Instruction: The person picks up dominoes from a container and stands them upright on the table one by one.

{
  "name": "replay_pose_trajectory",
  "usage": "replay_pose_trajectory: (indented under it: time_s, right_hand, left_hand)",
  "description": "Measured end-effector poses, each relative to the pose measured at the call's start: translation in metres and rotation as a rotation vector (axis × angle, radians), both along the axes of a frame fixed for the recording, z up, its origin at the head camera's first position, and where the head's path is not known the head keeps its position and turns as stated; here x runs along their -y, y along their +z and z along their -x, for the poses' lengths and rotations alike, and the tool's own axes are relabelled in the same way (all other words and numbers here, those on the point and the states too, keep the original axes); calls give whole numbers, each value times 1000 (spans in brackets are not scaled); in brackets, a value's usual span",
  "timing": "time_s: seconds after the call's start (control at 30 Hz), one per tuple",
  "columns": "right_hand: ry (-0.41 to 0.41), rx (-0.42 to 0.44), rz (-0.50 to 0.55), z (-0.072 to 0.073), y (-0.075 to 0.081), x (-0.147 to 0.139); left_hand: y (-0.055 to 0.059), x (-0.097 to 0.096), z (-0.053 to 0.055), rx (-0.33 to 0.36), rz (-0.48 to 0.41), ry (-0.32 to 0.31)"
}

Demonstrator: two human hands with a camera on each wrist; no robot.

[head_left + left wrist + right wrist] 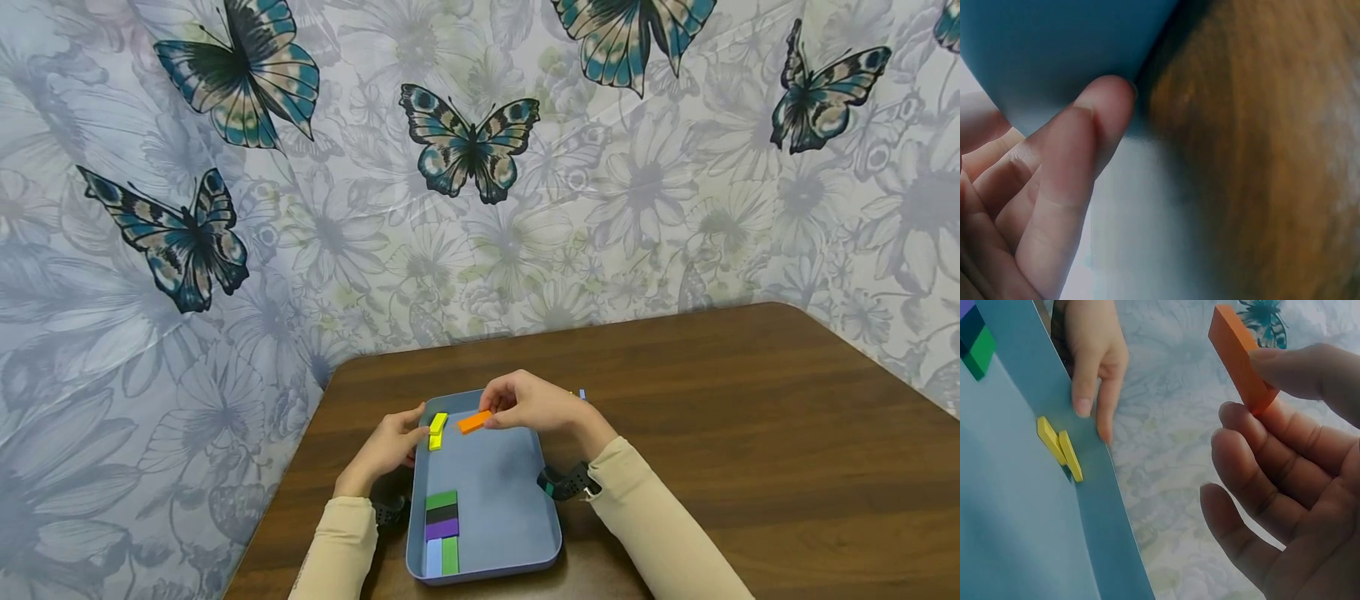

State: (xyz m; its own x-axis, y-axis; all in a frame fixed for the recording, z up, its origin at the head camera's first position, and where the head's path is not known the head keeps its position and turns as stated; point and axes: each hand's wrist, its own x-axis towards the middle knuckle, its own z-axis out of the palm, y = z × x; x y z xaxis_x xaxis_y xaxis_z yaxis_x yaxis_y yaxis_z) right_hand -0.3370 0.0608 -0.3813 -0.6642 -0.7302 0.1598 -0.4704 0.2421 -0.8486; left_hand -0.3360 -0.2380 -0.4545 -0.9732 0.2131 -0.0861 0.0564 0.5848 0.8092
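Right hand: the right hand (528,402), grip pinching the orange block, thumb on one side, fingertips opposite; other fingers loosely bent (R wrist view).
Orange block: the orange block (474,422) is held over the far end of tray, to R of the yellow pair, approx. level; R wrist view shows it up in the air.
Left hand: the left hand (386,446) at tray's L edge, grip pinching the wall, thumb inside, fingers outside; L wrist view is blurry, but shows fingertips against the blue.
Tray: blue-grey tray (498,483), rounded corners, lengthwise on the desk (712,400).
Yellow pair: upper yellow block (439,423) slanted, lower yellow block (435,442) straighter, both along L wall nr. left thumb (can't tell if one leans on the other).
Near-left group: green bar (442,500), black bar (442,512), purple bar (442,528) stacked crosswise; below, light blue bar (434,558) & second green bar (450,556) side by side, lengthwise.
Backdrop: floral covering w/ teal butterflies (472,150).
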Motion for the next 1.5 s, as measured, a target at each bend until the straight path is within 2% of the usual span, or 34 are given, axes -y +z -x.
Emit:
replay_pose_trajectory:
  time_s: [0.37,0.57,0.73,1.17,1.5]
  right_hand:
    - [-96,4,70,6,7,-37]
    - [-101,0,83,8,10,-50]
    - [-93,4,76,9,10,-57]
    - [-155,-22,81,12,9,-63]
    - [-204,20,114,13,8,-74]
  left_hand:
    - [0,-3,0,1,16,24]
    - [-1,-3,0,2,13,31]
    - [0,-3,0,2,17,26]
    - [0,-3,0,7,16,30]
    - [-1,-3,0,4,12,27]
